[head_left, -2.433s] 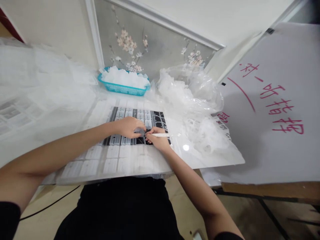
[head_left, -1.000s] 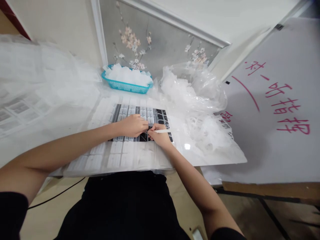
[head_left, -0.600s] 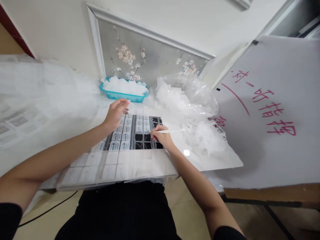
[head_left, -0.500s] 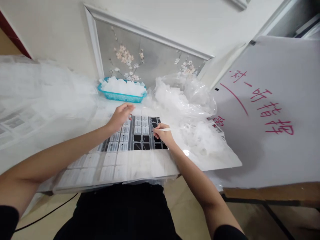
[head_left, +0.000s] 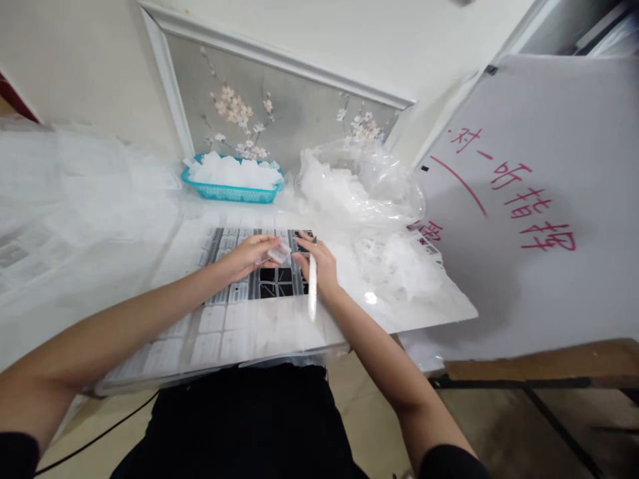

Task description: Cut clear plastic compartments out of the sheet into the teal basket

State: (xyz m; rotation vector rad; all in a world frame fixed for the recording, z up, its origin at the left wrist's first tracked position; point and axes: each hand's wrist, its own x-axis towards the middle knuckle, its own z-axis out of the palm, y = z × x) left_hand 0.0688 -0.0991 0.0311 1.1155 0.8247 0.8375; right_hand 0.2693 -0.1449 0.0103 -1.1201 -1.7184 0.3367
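Note:
Between the thumb and fingers of my left hand (head_left: 252,256) is a small clear plastic piece (head_left: 280,251), held above the rows on the table. Close by on its right, my right hand (head_left: 322,265) holds a white pen-shaped tool (head_left: 312,289), pointing down toward me, with a dark tip at its upper end. The fingertips of both hands nearly meet around the piece; whether the right ones touch it I cannot tell. Below them lie rows of clear plastic pieces (head_left: 238,291) and several black squares (head_left: 276,282) with pale lines.
A blue basket (head_left: 234,193) heaped with whitish pieces stands at the back. Right of it is a clear plastic bag (head_left: 359,189), with loose translucent scraps (head_left: 399,273) in front. More clear pieces (head_left: 90,193) pile up at left. A whiteboard (head_left: 539,153) leans at right.
My left hand has moved down and right and now holds a clear plastic piece. My right hand has turned, swinging the white tool from lying sideways to pointing down toward me.

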